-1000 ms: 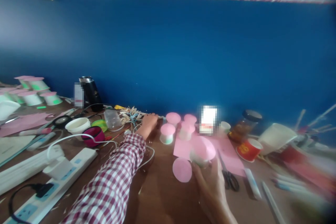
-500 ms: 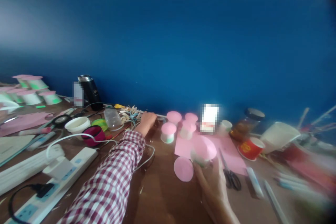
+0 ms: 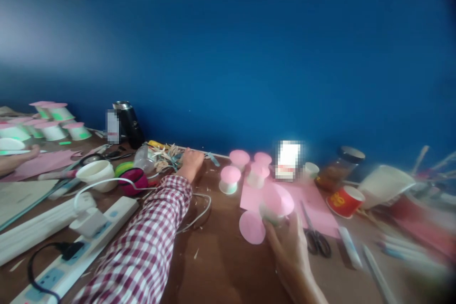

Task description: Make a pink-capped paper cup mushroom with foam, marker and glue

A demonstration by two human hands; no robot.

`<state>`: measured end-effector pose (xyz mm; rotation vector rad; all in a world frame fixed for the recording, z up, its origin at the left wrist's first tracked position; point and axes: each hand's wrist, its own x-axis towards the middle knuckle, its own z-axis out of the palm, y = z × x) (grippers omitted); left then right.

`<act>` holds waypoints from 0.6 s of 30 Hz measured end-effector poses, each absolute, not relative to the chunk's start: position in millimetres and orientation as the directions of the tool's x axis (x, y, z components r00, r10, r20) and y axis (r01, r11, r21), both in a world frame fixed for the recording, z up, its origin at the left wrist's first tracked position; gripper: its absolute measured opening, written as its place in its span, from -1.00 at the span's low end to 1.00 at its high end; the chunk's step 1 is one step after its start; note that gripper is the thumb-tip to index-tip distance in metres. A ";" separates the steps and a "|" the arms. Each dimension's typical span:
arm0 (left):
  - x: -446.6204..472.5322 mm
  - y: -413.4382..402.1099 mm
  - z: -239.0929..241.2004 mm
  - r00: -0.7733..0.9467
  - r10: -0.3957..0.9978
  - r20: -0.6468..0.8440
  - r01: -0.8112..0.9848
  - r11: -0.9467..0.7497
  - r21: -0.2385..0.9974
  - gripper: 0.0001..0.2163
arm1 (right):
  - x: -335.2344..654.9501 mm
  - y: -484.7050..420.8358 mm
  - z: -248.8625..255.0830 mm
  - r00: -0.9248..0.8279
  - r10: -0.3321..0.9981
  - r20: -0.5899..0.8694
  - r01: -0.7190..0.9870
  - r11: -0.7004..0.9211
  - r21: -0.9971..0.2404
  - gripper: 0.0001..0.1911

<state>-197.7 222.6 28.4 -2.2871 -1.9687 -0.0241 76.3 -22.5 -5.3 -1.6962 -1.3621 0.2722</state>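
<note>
My left hand (image 3: 191, 163), in a red-checked sleeve, reaches far across the brown table and rests, fingers curled, on a heap of pale wooden sticks (image 3: 166, 153) by the blue wall; what it grips is hidden. My right hand (image 3: 289, 247) holds up a small white cup with a pink paper disc on top (image 3: 276, 204). Below that cup a loose pink paper disc (image 3: 251, 226) lies flat. Three more pink-topped cups (image 3: 230, 179) stand behind, near a pink paper sheet (image 3: 313, 202).
Scissors (image 3: 315, 240) lie right of my right hand, a red paper cup (image 3: 345, 202) and a jar (image 3: 333, 171) beyond. White power strips (image 3: 81, 242), cables, a white bowl (image 3: 96, 171) and a black flask (image 3: 128, 123) crowd the left. Another person's hand (image 3: 16, 159) shows at the far left.
My left hand has slid leftward along the wall onto the stick heap. The view has shifted slightly. My right hand keeps the cup in about the same place.
</note>
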 end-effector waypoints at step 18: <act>-193.8 212.9 43.7 -0.007 0.979 0.205 0.999 -0.002 0.042 -0.75 | 74.3 -22.9 -5.6 0.367 0.849 0.379 0.689 0.026 -0.724 -0.47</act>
